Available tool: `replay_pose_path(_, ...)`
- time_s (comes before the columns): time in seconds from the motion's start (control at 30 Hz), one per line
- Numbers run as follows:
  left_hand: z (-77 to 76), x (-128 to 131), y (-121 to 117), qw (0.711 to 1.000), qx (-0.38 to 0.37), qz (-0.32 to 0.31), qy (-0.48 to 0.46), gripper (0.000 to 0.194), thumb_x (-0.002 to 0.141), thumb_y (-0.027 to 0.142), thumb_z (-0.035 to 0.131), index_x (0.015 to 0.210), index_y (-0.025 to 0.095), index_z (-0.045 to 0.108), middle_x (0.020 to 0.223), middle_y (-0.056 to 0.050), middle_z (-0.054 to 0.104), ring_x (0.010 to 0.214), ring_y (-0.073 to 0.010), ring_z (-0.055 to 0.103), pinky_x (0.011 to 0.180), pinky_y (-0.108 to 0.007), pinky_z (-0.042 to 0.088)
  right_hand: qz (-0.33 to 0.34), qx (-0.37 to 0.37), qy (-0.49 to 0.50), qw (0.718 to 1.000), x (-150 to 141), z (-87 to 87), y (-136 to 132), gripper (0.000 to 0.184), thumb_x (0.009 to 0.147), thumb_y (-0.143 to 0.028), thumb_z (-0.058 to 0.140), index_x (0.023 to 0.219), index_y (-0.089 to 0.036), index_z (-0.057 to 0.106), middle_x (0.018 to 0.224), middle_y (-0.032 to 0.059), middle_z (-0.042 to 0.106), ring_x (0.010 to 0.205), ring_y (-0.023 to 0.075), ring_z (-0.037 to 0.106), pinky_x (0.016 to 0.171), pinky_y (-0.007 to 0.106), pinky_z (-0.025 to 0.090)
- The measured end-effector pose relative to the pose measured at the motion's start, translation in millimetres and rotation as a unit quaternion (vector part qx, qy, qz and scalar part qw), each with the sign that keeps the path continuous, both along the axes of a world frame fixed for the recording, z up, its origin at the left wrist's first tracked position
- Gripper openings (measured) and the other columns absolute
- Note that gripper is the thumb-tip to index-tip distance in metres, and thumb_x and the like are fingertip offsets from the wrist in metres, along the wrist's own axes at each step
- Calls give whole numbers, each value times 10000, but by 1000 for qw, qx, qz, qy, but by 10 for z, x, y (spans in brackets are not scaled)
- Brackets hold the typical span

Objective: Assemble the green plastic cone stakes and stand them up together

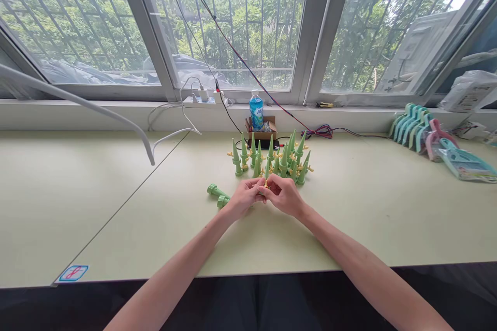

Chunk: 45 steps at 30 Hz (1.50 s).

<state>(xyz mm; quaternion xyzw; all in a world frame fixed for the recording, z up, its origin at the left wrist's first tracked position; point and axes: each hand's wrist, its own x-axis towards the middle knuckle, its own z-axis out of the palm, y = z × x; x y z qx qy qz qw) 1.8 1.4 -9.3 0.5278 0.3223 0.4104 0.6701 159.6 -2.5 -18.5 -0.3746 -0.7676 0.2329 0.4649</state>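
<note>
My left hand (248,194) and my right hand (285,196) meet over the pale table, fingers closed around a small green plant watering spike with a yellow valve (266,184). Most of that spike is hidden by my fingers. Just beyond my hands stands a cluster of several green watering spikes (284,160), pointed ends up, with yellow valves sticking out sideways. Two more green pieces (215,191) lie on their sides by my left wrist, their ribbed caps facing left and their far ends partly covered.
Behind the cluster, a blue-liquid bottle (256,111) stands in a small cardboard box (272,125). Coiled cables (322,131) lie near the sill. Pastel hangers (413,126) and a packaged turquoise item (468,161) sit at right. A white tube (116,116) hangs at left.
</note>
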Motion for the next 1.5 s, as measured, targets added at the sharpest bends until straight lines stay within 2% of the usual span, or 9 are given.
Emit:
replay_pose_path(0.7,-18,-4,8,1000,7,-2,9,405,789,514,668,785,109,667,733,-34,571,627,-90,480,608,-227,444,5,-7,-13,1000,31,-4,10,360,882,-472,554,684,-209,408,539,-65,366,491,92,296,479,235,277)
replay_pose_path(0.93,7,35,-11,1000,2,-9,8,446,786,562,647,757,117,627,715,-30,564,619,-98,499,597,-239,468,-13,-9,4,1000,18,-20,17,394,852,-499,605,663,-209,416,517,-56,446,467,89,329,465,233,284)
replay_pose_path(1.27,-11,47,1,1000,-1,16,-6,471,785,582,639,754,112,616,677,-28,575,598,-106,540,600,-262,506,-20,-7,13,1000,29,-20,27,405,835,-538,616,673,-207,447,494,-70,392,460,88,296,463,235,280)
replay_pose_path(1.5,7,38,-9,1000,4,10,12,446,807,570,617,783,125,607,729,-44,588,635,-115,551,624,-265,517,-26,-4,7,1000,29,-37,36,396,829,-540,623,673,-204,482,502,-58,429,468,91,317,468,233,297)
